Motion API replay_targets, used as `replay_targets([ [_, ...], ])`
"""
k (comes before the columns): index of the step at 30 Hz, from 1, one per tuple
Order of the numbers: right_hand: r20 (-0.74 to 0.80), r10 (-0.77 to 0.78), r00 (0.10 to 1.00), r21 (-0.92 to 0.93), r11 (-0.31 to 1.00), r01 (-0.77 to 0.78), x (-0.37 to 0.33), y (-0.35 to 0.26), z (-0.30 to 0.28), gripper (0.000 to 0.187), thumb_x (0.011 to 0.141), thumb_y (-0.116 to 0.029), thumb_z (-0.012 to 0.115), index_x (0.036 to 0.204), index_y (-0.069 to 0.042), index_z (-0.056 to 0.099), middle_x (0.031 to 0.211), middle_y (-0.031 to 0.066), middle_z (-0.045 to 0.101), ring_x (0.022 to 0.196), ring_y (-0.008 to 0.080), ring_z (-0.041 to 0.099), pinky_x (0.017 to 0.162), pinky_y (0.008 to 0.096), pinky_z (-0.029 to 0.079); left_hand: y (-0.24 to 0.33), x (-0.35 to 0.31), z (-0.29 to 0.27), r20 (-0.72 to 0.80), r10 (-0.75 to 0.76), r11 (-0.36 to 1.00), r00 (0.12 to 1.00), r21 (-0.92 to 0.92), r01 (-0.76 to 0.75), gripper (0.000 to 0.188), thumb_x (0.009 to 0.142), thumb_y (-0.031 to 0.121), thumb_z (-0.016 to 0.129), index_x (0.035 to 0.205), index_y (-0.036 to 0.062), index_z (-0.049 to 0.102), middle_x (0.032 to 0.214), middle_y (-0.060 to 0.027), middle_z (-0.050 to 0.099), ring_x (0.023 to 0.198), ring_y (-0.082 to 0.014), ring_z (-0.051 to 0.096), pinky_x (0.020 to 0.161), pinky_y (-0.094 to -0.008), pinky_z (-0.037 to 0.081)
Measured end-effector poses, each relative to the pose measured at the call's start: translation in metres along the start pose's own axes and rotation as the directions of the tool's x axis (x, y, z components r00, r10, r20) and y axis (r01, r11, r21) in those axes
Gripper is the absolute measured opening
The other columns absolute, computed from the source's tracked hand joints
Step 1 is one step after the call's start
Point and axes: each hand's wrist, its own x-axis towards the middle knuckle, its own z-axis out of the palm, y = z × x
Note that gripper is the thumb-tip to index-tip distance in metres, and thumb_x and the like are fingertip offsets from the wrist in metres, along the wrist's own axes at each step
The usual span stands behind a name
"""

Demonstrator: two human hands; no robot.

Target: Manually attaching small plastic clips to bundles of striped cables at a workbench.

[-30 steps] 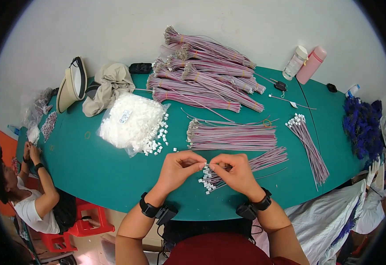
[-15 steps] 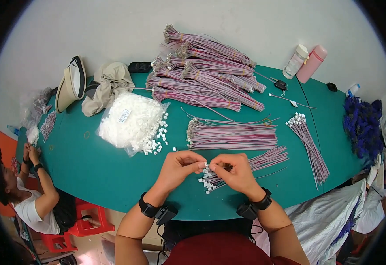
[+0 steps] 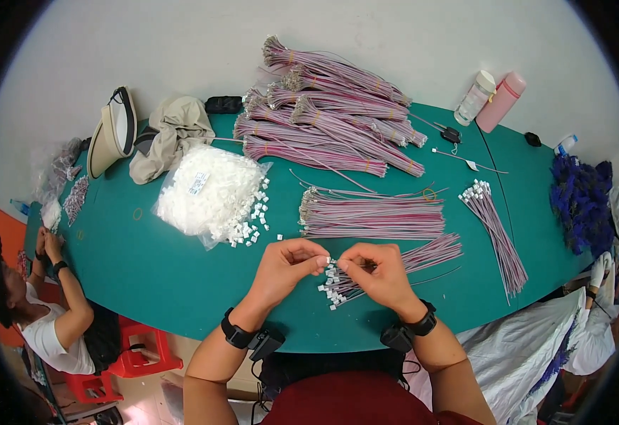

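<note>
Between my left hand and my right hand, just above the table, the fingertips nearly meet. The left thumb and index finger pinch a small white connector housing. My right hand is closed in a pinch at the end of a thin wire, mostly hidden by the fingers. Below the hands lies a loose bunch of pink and grey wires, their white-housed ends by my left fingertips. Behind it is a flat stack of wires with bare metal terminals at the left end.
An open plastic bag of white housings spills pieces onto the green table. Tied wire bundles are heaped at the back. A housed bundle lies right, below bottles. At far left a person sits working.
My fingertips have drawn slightly apart, the left hand keeping the white housing. At the far right, a gloved hand has come into view by the white sheeting.
</note>
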Motion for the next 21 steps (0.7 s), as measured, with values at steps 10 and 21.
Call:
replay_targets([
  [10,0.057,0.024,0.998,-0.029,0.999,-0.022,0.0,-0.002,-0.002,0.007,0.086,-0.006,0.069,0.083,0.001,0.067,0.059,-0.0026,0.054,0.054,0.002,0.043,0.048,0.0221,0.031,0.001,-0.001,-0.001,0.022,-0.014,0.998,1.0,0.059,0.013,0.012,0.087,0.005,0.071,0.097,-0.0011,0.071,0.086,-0.004,0.07,0.077,-0.009,0.064,0.07,-0.0227,0.052],
  [21,0.118,0.171,0.978,0.107,0.977,-0.184,0.001,0.007,-0.002,0.009,0.088,-0.007,0.068,0.086,0.001,0.067,0.06,-0.0036,0.054,0.055,0.002,0.044,0.048,0.0217,0.033,0.002,-0.001,-0.001,0.022,-0.046,0.996,0.999,0.079,0.044,0.011,0.085,0.002,0.073,0.095,-0.0023,0.07,0.083,-0.006,0.069,0.075,-0.0103,0.064,0.069,-0.0231,0.052],
])
